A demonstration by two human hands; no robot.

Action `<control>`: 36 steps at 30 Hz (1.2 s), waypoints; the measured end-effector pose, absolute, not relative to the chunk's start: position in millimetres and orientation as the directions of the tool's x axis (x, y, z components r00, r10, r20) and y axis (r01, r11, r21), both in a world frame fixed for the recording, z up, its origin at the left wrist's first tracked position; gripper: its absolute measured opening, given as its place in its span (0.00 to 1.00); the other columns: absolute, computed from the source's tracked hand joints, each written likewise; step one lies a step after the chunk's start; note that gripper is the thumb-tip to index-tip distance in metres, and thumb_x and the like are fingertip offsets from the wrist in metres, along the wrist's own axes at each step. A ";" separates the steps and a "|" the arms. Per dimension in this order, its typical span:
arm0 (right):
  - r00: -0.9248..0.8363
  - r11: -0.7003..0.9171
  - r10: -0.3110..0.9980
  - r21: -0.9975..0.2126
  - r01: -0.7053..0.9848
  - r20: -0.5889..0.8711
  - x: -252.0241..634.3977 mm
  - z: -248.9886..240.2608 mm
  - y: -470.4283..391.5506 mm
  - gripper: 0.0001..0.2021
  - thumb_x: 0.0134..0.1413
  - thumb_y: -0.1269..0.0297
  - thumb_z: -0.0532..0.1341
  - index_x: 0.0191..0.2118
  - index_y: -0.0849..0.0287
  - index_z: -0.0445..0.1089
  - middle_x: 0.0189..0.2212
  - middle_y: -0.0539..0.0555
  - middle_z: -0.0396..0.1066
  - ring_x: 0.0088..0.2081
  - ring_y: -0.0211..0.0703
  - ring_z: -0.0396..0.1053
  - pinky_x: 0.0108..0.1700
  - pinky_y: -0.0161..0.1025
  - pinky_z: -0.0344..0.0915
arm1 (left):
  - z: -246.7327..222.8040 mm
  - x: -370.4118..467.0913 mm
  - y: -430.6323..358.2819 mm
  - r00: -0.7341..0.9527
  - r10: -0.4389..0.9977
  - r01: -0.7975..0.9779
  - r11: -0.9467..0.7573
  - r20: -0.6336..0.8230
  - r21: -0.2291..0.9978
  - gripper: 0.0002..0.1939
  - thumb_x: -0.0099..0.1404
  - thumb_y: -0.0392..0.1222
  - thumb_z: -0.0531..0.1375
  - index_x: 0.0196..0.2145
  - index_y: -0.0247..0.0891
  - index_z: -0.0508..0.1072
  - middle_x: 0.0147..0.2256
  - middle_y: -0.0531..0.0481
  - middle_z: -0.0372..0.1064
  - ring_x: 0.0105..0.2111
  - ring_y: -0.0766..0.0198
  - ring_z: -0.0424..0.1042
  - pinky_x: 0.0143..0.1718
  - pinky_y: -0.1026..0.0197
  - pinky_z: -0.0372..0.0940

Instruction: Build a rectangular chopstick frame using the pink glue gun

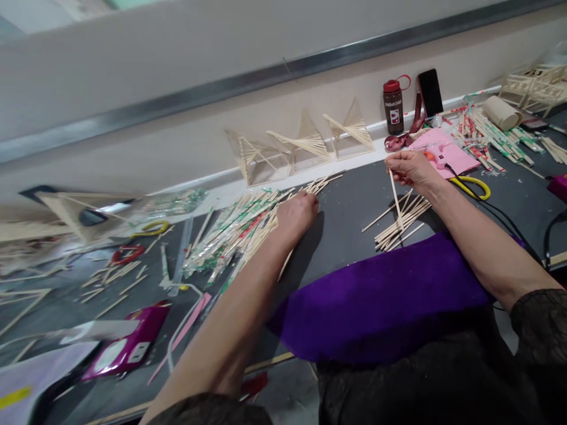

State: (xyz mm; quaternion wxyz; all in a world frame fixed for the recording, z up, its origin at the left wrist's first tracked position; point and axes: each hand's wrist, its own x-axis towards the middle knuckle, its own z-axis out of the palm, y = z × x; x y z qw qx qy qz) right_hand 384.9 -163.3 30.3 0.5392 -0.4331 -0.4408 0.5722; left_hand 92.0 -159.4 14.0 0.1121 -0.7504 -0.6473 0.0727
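Note:
My right hand (413,170) pinches the upper end of a thin wooden chopstick (396,198). That chopstick slants down, its lower end at a small pile of bare chopsticks (405,221) on the dark table. My left hand (297,211) is closed, knuckles up, over the edge of a larger heap of chopsticks (248,227), many in clear wrappers with green and red print. Its fingertips are hidden, so what they grip cannot be made out. Loose bare chopsticks (325,183) stick out just beyond that hand. A purple cloth (381,295) lies along the table edge before me.
Stick-built twisted frames (305,147) stand against the wall. At the back right are a bottle (394,107), a phone (430,93), pink paper (456,156) and yellow-handled scissors (476,186) beside a black cable. A magenta device (128,342) lies at the left.

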 end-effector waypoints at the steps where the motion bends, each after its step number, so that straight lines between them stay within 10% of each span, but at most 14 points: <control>1: -0.043 -0.034 0.999 -0.972 -0.232 -0.025 384.5 29.2 -163.2 0.06 0.54 0.73 0.65 0.28 0.60 0.69 0.21 0.47 0.71 0.19 0.27 0.62 0.18 0.27 0.51 | 13.6 100.6 -146.6 0.174 0.983 0.957 -0.155 0.057 -0.245 0.22 0.73 0.41 0.46 0.52 0.35 0.76 0.52 0.35 0.71 0.50 0.44 0.73 0.43 0.50 0.68; 9: -0.056 -0.045 0.998 -0.971 -0.236 -0.032 381.9 18.9 -157.3 0.05 0.53 0.72 0.66 0.29 0.60 0.70 0.21 0.47 0.72 0.18 0.28 0.63 0.17 0.26 0.51 | -19.4 130.0 -45.5 0.155 0.986 0.986 -0.151 0.061 -0.076 0.28 0.71 0.36 0.46 0.67 0.33 0.59 0.62 0.31 0.62 0.60 0.43 0.63 0.57 0.42 0.61; 30: -0.029 -0.046 0.999 -0.980 -0.192 -0.041 383.2 22.1 -157.2 0.05 0.55 0.72 0.65 0.30 0.61 0.70 0.24 0.49 0.73 0.19 0.28 0.63 0.18 0.28 0.52 | 13.5 78.9 -55.8 -0.014 0.999 0.997 0.011 -0.044 -0.072 0.16 0.65 0.43 0.60 0.48 0.36 0.78 0.47 0.38 0.76 0.51 0.42 0.72 0.50 0.46 0.66; 33: 0.009 -0.036 0.999 -0.980 -0.194 -0.038 388.2 19.4 -151.4 0.05 0.55 0.71 0.66 0.31 0.60 0.69 0.24 0.48 0.72 0.20 0.27 0.63 0.18 0.27 0.52 | 29.0 104.1 -77.4 0.060 0.996 0.993 -0.067 0.069 0.101 0.21 0.63 0.44 0.64 0.53 0.33 0.76 0.52 0.37 0.73 0.54 0.44 0.70 0.54 0.47 0.64; 36: 0.068 0.013 0.998 -0.981 -0.196 0.000 393.0 16.3 -145.1 0.07 0.54 0.70 0.68 0.30 0.60 0.68 0.24 0.46 0.72 0.20 0.26 0.64 0.18 0.26 0.53 | 45.3 147.4 -115.8 0.144 0.986 0.810 -0.166 0.083 0.562 0.19 0.66 0.42 0.59 0.51 0.31 0.76 0.45 0.39 0.77 0.44 0.55 0.76 0.43 0.57 0.69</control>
